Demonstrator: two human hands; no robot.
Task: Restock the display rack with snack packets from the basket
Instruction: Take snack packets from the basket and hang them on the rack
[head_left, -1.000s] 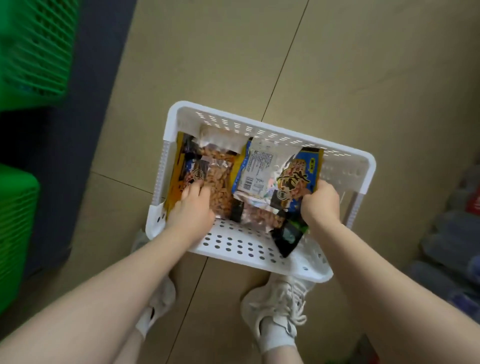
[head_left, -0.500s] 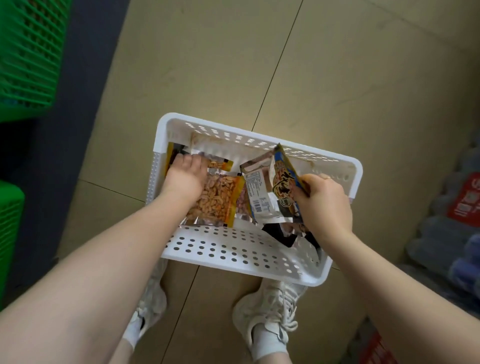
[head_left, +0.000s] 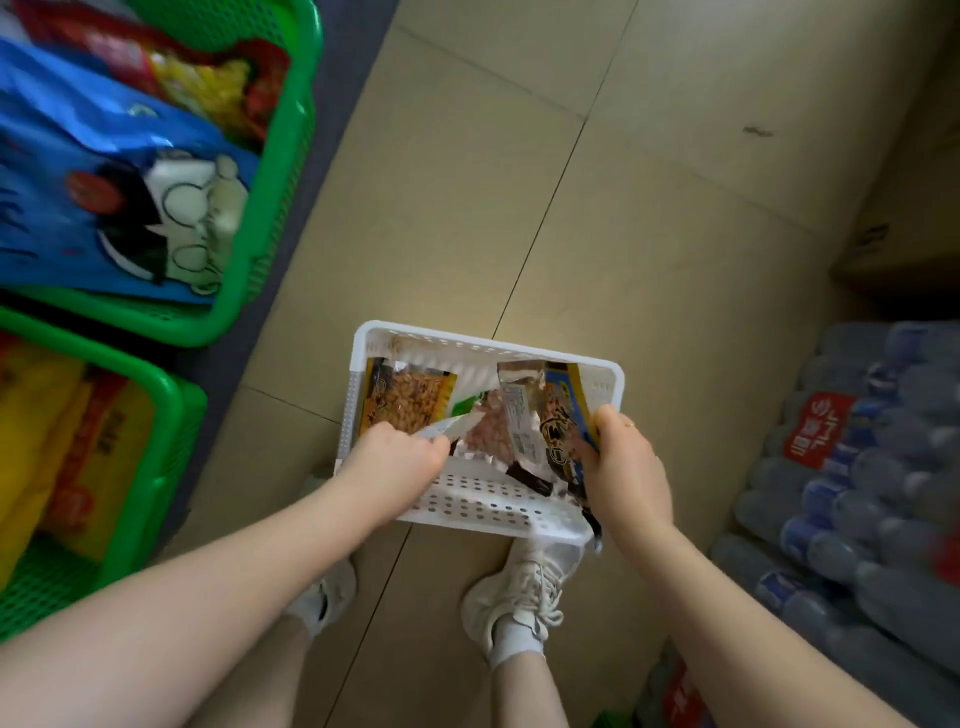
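Snack packets sit in a white basket (head_left: 467, 506) on the tan floor (head_left: 649, 234), just ahead of a pair of pale shoes (head_left: 519, 592). Nearest, the left hand (head_left: 392, 465) reaches over the basket's near left part, its fingers closed on the corner of a silvery packet (head_left: 447, 428) with a green edge. The right hand (head_left: 626, 470), with a ring on one finger, is at the near right side, fingers wrapped round a blue and yellow packet (head_left: 558, 415) that stands tilted; a clear packet with a white label (head_left: 517, 423) leans against it, and whether the hand grips that one too cannot be told. A dark packet (head_left: 530, 477) lies under them on the perforated bottom. Further in, against the far left wall, a yellow peanut packet (head_left: 408, 397) lies flat. To the right of the basket, wrapped packs of water bottles (head_left: 857, 493) with red labels are stacked on the floor. To the left, a green rack basket (head_left: 171, 415) holds yellow and orange packets (head_left: 62, 447); beyond it a second green basket (head_left: 283, 171) holds a big blue bag (head_left: 104, 171) and red and yellow bags (head_left: 208, 78), all blurred. A cardboard box (head_left: 904, 223) stands at the far right.
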